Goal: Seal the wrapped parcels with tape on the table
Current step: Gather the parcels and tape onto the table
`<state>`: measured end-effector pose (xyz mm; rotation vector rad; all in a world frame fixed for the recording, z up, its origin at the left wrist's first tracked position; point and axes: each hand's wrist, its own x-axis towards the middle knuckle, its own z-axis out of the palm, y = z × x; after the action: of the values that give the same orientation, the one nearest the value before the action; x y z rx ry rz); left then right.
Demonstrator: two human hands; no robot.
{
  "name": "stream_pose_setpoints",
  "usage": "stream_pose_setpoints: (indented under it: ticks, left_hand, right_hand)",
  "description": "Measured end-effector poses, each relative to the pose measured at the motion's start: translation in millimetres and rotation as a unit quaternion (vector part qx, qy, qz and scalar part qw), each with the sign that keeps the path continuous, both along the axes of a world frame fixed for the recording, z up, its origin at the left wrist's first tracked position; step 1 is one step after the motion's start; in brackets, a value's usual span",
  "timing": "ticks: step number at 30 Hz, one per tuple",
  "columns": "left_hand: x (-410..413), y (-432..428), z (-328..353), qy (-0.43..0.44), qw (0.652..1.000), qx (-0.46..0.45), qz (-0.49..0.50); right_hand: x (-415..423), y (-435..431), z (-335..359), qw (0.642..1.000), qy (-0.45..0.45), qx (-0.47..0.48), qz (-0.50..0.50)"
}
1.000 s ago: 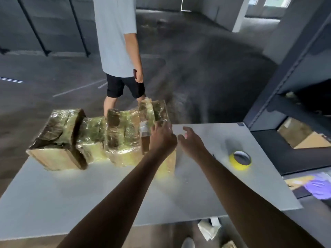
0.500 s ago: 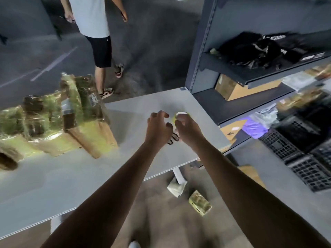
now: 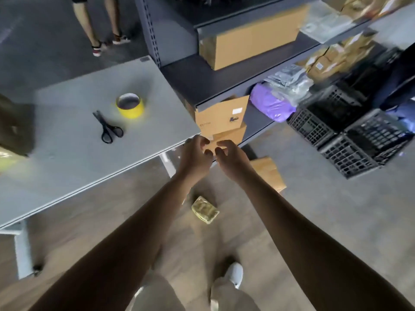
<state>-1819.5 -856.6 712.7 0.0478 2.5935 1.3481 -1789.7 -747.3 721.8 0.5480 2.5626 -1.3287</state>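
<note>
A yellow tape roll [image 3: 130, 105] stands on the grey table [image 3: 67, 153], with black scissors [image 3: 108, 127] just left of it. Only the dark edge of a wrapped parcel [image 3: 13, 129] shows at the far left of the table. A small wrapped parcel [image 3: 205, 210] lies on the floor below my arms. My left hand [image 3: 195, 153] and my right hand [image 3: 229, 157] hover side by side past the table's right corner, fingers loosely curled, holding nothing. Both are well right of the tape and scissors.
A metal shelf unit [image 3: 202, 79] with cardboard boxes [image 3: 221, 115], a purple bag [image 3: 270, 103] and black crates [image 3: 350, 140] stands to the right. A flat carton [image 3: 268, 171] lies on the floor. Another person's legs [image 3: 98, 23] stand beyond the table.
My view has swung right and down, away from the parcels. Both hands moved from over the tape and scissors to beyond the table's right corner, leaving them on the table.
</note>
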Motion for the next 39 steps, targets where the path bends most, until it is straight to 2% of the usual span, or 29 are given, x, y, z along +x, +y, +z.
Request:
stream_pose_setpoints:
  ticks: [9, 15, 20, 25, 27, 29, 33, 35, 37, 39]
  left_hand:
    - [-6, 60, -71, -0.069, 0.997, -0.033, -0.012]
    - [-31, 101, -143, -0.126, 0.99, -0.021, -0.059]
    - [-48, 123, -267, -0.165, 0.984, -0.033, -0.058]
    - [-47, 120, -454, -0.208, 0.975, -0.077, -0.009]
    - [-44, 104, -538, -0.254, 0.96, -0.118, 0.023]
    - [-36, 84, -606, -0.333, 0.93, -0.127, 0.087]
    - [-4, 44, -691, -0.493, 0.837, -0.089, 0.221]
    - [7, 30, -719, -0.513, 0.819, -0.047, 0.252]
    - [10, 22, -740, -0.502, 0.82, 0.027, 0.273]
    - [11, 22, -749, -0.485, 0.817, 0.087, 0.299]
  right_hand:
    - [4, 73, -80, 0.998, -0.032, -0.04, -0.036]
    - [-1, 113, -160, 0.994, -0.083, 0.001, -0.068]
    - [-12, 136, -282, 0.991, -0.102, 0.0, -0.09]
    - [-6, 127, -460, 0.99, -0.126, -0.018, -0.065]
    - [-4, 116, -535, 0.989, -0.137, -0.02, -0.05]
    - [-3, 105, -605, 0.989, -0.143, -0.009, -0.032]
    - [-6, 80, -715, 0.984, -0.175, 0.028, 0.029]
    - [-8, 69, -747, 0.98, -0.188, 0.026, 0.058]
    - [-9, 59, -768, 0.976, -0.197, 0.025, 0.09]
    - [-9, 51, -778, 0.972, -0.192, 0.064, 0.122]
